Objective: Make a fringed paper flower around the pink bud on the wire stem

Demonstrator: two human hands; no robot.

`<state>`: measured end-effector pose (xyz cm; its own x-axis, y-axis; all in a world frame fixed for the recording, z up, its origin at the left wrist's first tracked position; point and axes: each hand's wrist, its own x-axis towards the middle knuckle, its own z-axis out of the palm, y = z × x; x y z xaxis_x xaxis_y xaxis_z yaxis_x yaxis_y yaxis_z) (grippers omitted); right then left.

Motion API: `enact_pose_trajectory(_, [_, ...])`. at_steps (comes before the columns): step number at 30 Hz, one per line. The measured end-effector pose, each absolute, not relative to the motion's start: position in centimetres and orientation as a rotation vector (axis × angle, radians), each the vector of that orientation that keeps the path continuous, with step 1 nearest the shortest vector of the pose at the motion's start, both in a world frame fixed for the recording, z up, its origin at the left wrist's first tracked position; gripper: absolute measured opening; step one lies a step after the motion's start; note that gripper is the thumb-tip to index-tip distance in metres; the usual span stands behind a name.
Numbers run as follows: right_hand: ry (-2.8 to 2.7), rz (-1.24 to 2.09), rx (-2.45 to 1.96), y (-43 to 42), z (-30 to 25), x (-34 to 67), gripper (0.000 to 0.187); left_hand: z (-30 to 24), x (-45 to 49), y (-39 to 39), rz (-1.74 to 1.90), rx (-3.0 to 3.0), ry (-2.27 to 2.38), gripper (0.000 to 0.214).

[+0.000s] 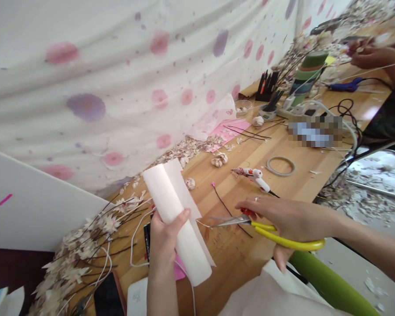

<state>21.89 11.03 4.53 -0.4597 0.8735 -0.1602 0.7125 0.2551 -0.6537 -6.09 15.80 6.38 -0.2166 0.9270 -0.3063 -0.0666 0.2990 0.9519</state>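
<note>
Craft workshop, wooden workbench [299, 186], glue gun [345, 84]

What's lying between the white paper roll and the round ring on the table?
In the head view, a dark wire with a pink tip and a red-and-white tool lie on the wooden table between the paper roll and the ring.

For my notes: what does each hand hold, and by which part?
Left hand: white paper roll, around its middle. Right hand: yellow-handled scissors, by the handles.
</note>
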Motion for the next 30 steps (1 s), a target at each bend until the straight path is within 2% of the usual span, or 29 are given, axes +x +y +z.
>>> enact_pose_trajectory(2, [-2.184, 0.998, -1.584, 11.0, 2.4, 22.4, 0.063, 5.8, -6.6, 16.2, 1.201, 0.786, 1.499, 0.050])
enact_pose_trajectory(5, [-1.880, 0.735, -2.019, 10.9, -1.9, 22.4, 0.048, 5.1, -6.9, 16.3, 1.268, 0.719, 1.518, 0.049])
enact_pose_trajectory(9, [-1.707, 0.459, -2.281, 10.8, -6.0, 21.8, 0.056, 4.8, -6.5, 15.9, 1.311, 0.672, 1.522, 0.047])
enact_pose_trajectory(16, [-1.806, 0.281, -2.318, 11.0, -6.0, 21.3, 0.049, 4.7, -6.0, 15.2, 1.306, 0.614, 1.537, 0.044])
enact_pose_trajectory(21, [-1.936, 0.376, -2.086, 10.8, -2.6, 19.7, 0.025, 4.5, -5.5, 14.6, 1.309, 0.584, 1.509, 0.051])
enact_pose_trajectory(24, [-2.006, 0.540, -1.735, 10.9, 0.3, 16.5, 0.029, 4.4, -4.9, 14.2, 1.278, 0.575, 1.474, 0.056])
enact_pose_trajectory(26, [-1.848, 0.870, -1.308, 11.1, 1.7, 14.0, 0.029, 4.4, -4.6, 13.9, 1.251, 0.570, 1.431, 0.063])
enact_pose_trajectory(28, [-1.711, 0.990, -1.150, 11.4, 2.3, 12.0, 0.023, 4.5, -4.4, 13.5, 1.236, 0.561, 1.413, 0.068])
enact_pose_trajectory(30, [-1.663, 1.013, -1.126, 11.5, 2.1, 10.9, 0.027, 4.5, -4.3, 13.2, 1.245, 0.548, 1.441, 0.064])
